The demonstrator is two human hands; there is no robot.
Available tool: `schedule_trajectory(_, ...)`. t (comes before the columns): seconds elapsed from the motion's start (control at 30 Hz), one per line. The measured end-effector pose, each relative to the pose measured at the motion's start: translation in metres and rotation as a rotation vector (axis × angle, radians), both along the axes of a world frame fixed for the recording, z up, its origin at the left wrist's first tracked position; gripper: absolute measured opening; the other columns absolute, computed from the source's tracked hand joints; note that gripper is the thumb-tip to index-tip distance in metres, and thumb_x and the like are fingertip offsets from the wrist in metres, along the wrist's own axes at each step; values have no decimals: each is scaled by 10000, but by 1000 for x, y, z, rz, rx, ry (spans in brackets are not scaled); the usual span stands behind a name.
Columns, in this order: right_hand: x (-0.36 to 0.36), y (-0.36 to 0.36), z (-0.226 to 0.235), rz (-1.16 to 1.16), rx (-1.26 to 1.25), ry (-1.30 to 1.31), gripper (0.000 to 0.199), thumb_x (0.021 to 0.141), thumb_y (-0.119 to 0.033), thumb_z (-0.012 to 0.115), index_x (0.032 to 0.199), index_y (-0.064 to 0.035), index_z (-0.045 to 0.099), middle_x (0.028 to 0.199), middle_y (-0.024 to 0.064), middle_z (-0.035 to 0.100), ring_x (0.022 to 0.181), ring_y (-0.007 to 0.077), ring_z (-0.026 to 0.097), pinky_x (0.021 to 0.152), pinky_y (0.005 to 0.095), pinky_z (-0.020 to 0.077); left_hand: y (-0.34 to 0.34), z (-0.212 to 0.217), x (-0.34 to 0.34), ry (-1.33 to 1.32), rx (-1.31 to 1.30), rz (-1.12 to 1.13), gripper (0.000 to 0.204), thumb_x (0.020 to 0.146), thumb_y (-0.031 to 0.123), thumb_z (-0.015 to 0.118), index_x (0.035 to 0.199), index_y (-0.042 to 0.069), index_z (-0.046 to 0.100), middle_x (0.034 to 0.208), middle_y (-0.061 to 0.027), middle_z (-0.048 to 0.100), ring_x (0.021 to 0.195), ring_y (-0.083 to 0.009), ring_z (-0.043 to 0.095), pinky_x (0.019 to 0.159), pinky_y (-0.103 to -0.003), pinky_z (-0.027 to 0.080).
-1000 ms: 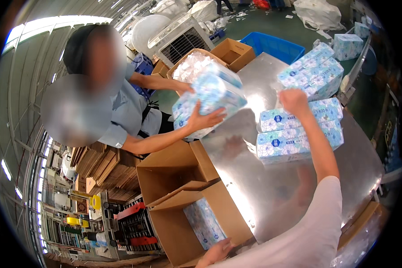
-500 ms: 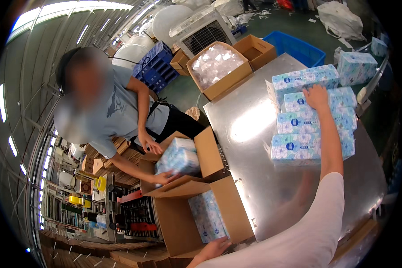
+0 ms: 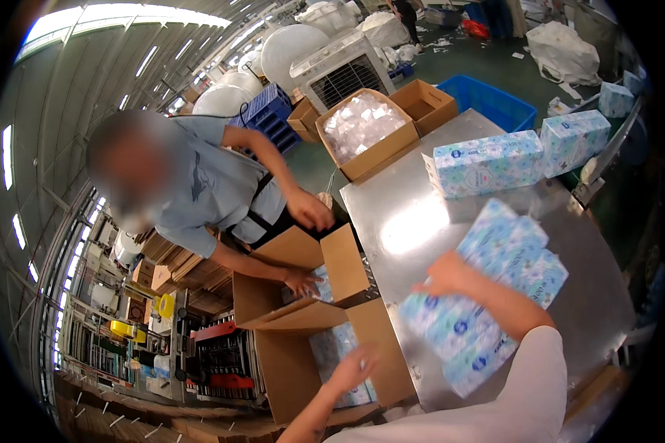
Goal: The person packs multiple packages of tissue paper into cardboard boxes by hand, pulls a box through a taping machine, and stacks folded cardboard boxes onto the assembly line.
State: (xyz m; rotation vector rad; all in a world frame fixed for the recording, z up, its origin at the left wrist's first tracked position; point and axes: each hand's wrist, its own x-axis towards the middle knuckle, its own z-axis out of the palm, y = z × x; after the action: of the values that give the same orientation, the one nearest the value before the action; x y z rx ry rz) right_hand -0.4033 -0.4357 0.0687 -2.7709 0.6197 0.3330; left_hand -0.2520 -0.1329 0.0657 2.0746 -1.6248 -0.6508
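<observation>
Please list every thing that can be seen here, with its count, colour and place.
Shiny metal table: one, silver, centre right.
Blue-and-white soft tissue packs: stack at table's far edge; more to its right.
Armful of blue-and-white tissue packs: several, on near table side.
Open brown cardboard boxes: two, left of table, packs inside.
Cardboard box of clear plastic bags: one, beyond table.
Blue plastic crate: one, far right.
Co-worker in blue shirt: one, left, reaching into a box.
Left hand: open, over nearest box.
Right hand: on the armful.
</observation>
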Motion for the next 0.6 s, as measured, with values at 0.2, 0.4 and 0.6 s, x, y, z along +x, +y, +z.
schedule_trajectory(0.2,-38,92,27,367,134,-649,344,784,-350,633,955,-53,660,1052,132,596,1030,296,538,898,424,409,-69,-34,-25,778,164,-32,751,882,334,601,1428,46,172,1409,-125,323,1269,-246,353,1030,-346,329)
schedule_trajectory(0.4,-225,105,-33,-1019,373,-1011,481,919,-350,481,1288,-41,464,1337,132,442,1237,280,404,1026,373,309,-62,-68,-32,1098,236,219,753,878,365,599,1411,18,195,1341,-133,407,1194,-233,443,991,-371,389)
schedule_trajectory(0.6,-204,169,-68,-1126,1684,-1205,714,939,-563,288,1401,-18,291,1399,118,387,1265,244,384,1047,368,307,-77,-79,-33,1517,334,318,604,921,405,479,1362,23,327,1262,-160,500,1080,-288,555,927,-410,455)
